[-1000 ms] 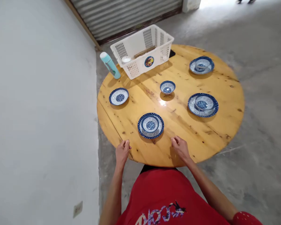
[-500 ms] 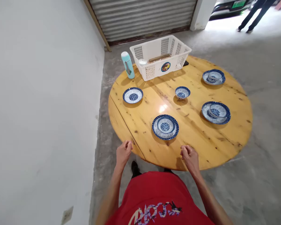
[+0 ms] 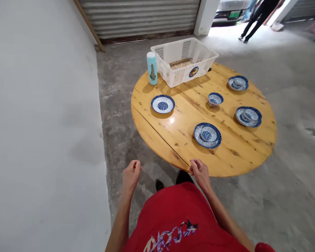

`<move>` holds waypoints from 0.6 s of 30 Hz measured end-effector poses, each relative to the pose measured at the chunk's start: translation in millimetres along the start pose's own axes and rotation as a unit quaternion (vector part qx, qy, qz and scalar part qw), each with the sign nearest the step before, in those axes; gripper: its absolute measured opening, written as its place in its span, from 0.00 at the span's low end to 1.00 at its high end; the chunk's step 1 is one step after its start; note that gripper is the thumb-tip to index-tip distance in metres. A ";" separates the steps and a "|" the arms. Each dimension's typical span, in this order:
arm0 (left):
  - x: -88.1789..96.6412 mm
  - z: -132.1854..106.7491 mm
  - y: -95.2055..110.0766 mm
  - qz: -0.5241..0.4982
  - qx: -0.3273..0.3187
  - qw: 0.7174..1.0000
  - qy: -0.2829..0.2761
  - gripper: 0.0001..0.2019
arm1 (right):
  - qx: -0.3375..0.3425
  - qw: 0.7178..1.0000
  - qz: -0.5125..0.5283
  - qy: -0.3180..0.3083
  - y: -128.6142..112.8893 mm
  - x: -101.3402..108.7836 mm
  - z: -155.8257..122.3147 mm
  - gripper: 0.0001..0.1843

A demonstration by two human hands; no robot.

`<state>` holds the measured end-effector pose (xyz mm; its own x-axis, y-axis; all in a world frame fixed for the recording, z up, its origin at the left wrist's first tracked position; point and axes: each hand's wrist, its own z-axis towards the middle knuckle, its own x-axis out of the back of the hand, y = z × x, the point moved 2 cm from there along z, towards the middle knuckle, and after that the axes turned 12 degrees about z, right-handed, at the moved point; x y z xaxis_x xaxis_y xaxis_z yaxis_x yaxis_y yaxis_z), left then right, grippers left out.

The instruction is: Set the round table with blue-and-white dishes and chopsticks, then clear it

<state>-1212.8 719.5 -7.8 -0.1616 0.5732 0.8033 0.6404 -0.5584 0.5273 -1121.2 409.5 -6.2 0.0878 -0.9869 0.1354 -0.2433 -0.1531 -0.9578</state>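
My left hand [image 3: 132, 171] is closed in a loose fist over the floor, left of the round wooden table [image 3: 157, 134], and touches nothing. Close to the table's front edge, my right hand [image 3: 199, 170] is curled too, with nothing showing in its fingers. The nearest dish is a blue-and-white plate [image 3: 217, 142] with a bowl [image 3: 208, 134] in it. Two similar plate-and-bowl sets lie to the right: a plate [image 3: 257, 120] nearer me and a plate [image 3: 244, 86] farther back. A bare plate [image 3: 162, 104] lies at the left, and a lone bowl [image 3: 215, 99] stands mid-table.
A white plastic basket [image 3: 180, 77] stands at the back of the table, beside a light-blue bottle [image 3: 152, 70]. On the left is a white wall [image 3: 47, 105]. A person [image 3: 257, 21] stands in the distance near a car [image 3: 225, 10].
My view and body have shifted left, so the table sits farther right in view. Both hands are now farther left relative to the table, still closed. The dishes have stayed in place.
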 end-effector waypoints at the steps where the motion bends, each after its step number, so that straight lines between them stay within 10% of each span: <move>1: 0.5 7.0 1.6 -0.007 -0.011 1.000 -0.003 0.14 | -0.002 1.000 -0.005 0.005 -1.9 -3.7 -2.9 0.23; 8: -8.3 58.9 40.8 -0.038 -0.119 0.991 -0.045 0.13 | -0.001 0.998 -0.040 0.053 -16.4 -11.2 16.6 0.22; 18: -1.7 166.5 138.8 0.005 -0.207 0.972 -0.110 0.12 | 0.030 0.996 -0.041 0.080 -70.5 -22.8 142.8 0.16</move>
<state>-998.6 740.9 17.9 0.0367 0.6557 0.7542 0.2768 -0.7318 0.6228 -968.0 450.0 22.0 -0.0507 -0.9674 0.2482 -0.1833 -0.2353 -0.9545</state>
